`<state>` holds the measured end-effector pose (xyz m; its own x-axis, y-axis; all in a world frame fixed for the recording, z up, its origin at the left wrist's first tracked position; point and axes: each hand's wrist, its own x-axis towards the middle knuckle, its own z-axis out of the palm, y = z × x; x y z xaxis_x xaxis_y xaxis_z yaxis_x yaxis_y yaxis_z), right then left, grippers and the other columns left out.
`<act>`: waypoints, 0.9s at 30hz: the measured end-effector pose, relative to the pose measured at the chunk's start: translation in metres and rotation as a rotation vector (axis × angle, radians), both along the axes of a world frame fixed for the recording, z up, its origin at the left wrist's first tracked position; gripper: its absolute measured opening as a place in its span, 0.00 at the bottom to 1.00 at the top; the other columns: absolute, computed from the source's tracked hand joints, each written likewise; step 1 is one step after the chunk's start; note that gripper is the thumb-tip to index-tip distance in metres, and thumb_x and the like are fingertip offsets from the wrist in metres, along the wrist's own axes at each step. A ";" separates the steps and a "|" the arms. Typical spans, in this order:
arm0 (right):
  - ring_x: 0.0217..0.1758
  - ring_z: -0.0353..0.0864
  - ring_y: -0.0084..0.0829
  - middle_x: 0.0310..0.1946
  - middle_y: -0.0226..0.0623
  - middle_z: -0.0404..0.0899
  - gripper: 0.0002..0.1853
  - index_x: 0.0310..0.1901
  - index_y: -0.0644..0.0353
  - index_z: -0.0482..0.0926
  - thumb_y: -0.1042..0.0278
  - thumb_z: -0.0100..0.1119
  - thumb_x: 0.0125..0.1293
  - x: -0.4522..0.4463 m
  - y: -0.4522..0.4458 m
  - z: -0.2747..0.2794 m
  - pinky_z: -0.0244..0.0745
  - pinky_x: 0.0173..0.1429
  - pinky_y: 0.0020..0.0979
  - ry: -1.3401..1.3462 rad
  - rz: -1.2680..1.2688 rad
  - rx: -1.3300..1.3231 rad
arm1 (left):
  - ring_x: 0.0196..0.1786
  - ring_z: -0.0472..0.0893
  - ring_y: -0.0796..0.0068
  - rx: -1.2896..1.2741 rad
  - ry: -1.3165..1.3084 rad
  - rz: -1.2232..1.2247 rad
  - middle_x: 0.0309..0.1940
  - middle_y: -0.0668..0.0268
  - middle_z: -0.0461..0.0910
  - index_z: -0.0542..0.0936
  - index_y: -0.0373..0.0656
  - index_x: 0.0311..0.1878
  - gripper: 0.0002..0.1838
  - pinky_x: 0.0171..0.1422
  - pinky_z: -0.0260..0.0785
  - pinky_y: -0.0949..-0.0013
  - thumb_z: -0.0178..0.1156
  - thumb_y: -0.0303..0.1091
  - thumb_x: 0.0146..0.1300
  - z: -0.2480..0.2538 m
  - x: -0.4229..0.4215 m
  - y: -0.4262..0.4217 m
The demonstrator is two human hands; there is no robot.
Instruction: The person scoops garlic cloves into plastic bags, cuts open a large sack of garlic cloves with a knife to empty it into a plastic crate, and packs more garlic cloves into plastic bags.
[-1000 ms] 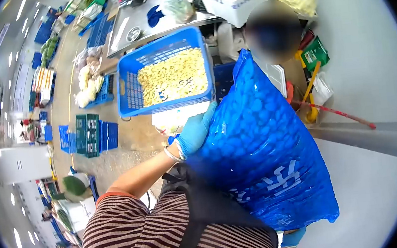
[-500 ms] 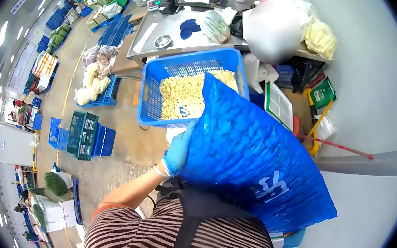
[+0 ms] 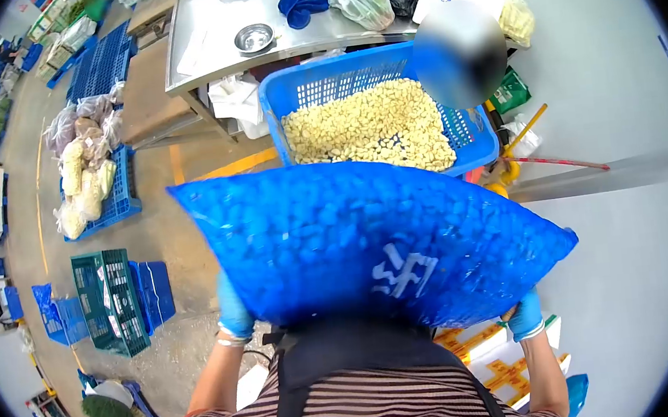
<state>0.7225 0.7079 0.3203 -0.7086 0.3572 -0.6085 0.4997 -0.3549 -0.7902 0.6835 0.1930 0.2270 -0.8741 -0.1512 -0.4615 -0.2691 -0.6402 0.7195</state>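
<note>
A big, full blue plastic bag (image 3: 385, 236) with white handwritten marks lies crosswise against my front; its bulging contents look like small cloves. My left hand (image 3: 233, 308), in a light blue glove, grips the bag's left lower side, with its fingers partly hidden by the plastic. At the right lower edge my right hand (image 3: 526, 316), also gloved, holds the bag with fingers curled under it. Just beyond the bag is a blue perforated crate (image 3: 473, 137), partly filled with pale peeled garlic cloves (image 3: 366, 121).
A steel table (image 3: 196, 29) behind the crate carries a metal bowl (image 3: 254, 38), a dark blue cloth (image 3: 302, 7) and a bag of greens (image 3: 361, 1). Taped white boxes (image 3: 497, 354) sit near my right arm. Stacked crates (image 3: 106, 303) stand on the left floor.
The bag has swung from a steep slant to nearly level. My right hand has come up into view at its right end. My view has shifted, and the crate appears farther right.
</note>
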 end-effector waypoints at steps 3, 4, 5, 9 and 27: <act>0.19 0.76 0.27 0.38 0.36 0.83 0.24 0.60 0.58 0.71 0.69 0.60 0.61 -0.015 -0.047 0.026 0.69 0.20 0.24 -0.026 0.101 -0.004 | 0.61 0.74 0.64 0.054 0.011 0.030 0.63 0.60 0.73 0.67 0.42 0.68 0.26 0.68 0.66 0.60 0.41 0.49 0.77 0.010 0.003 -0.070; 0.18 0.76 0.26 0.37 0.36 0.83 0.24 0.59 0.59 0.71 0.70 0.60 0.60 -0.019 -0.066 0.026 0.68 0.19 0.24 0.013 0.136 0.041 | 0.61 0.74 0.63 0.049 0.030 0.030 0.63 0.60 0.73 0.67 0.42 0.68 0.26 0.69 0.65 0.59 0.41 0.49 0.77 0.001 0.008 -0.099; 0.18 0.76 0.26 0.36 0.37 0.83 0.24 0.59 0.61 0.71 0.71 0.60 0.60 -0.023 -0.082 0.028 0.66 0.18 0.23 0.054 0.172 0.088 | 0.62 0.73 0.62 0.045 0.053 0.031 0.64 0.60 0.72 0.67 0.42 0.69 0.26 0.70 0.64 0.58 0.41 0.49 0.77 -0.009 0.015 -0.120; 0.32 0.81 0.32 0.43 0.41 0.82 0.24 0.60 0.61 0.71 0.74 0.56 0.59 -0.034 -0.146 0.057 0.76 0.31 0.29 0.028 0.344 0.093 | 0.63 0.72 0.58 0.170 0.069 0.049 0.66 0.58 0.70 0.64 0.40 0.70 0.27 0.71 0.62 0.55 0.40 0.48 0.77 0.012 0.033 -0.161; 0.23 0.72 0.16 0.34 0.28 0.80 0.20 0.58 0.56 0.73 0.58 0.60 0.68 -0.050 -0.333 -0.020 0.63 0.23 0.19 0.284 0.139 0.070 | 0.75 0.57 0.59 -1.206 0.361 -0.210 0.76 0.60 0.53 0.52 0.45 0.77 0.31 0.79 0.48 0.57 0.41 0.49 0.77 -0.101 -0.022 -0.381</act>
